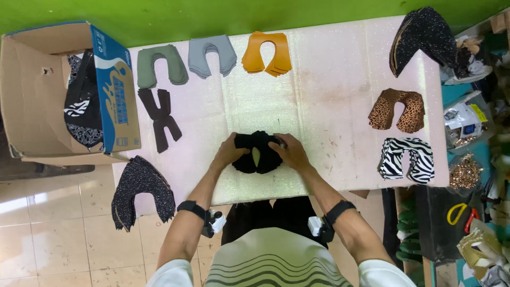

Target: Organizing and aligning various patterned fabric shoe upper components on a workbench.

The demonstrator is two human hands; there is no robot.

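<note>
At your left, the open brown cardboard box (32, 90) lies on its side with a blue-and-white printed flap (116, 95) turned toward the worktop; inside it sits a heap of black and zebra-patterned fabric pieces (82, 109). The pale pink, glittery worktop (329, 90) runs under a bright green wall (212, 13), with beige floor tiles (53, 239) below on your left. Along the far edge lie three stacks of U-shaped cut pieces: olive green (161, 65), grey (212, 55) and orange leather (267, 52); a dark brown X-shaped piece (160, 118) lies just below the olive one. A black speckled stack (141, 191) hangs over the near left corner, another (422, 37) sits at the far right corner, and leopard-print (397, 110) and zebra-striped (406, 158) stacks lie down the right side. At the near middle of the worktop, your left hand (227, 151) and right hand (289, 151) each press a grip closed on one side of the stack of black U-shaped fabric pieces (258, 154). Clutter in clear bags (465, 119) fills the area beyond the right edge.
</note>
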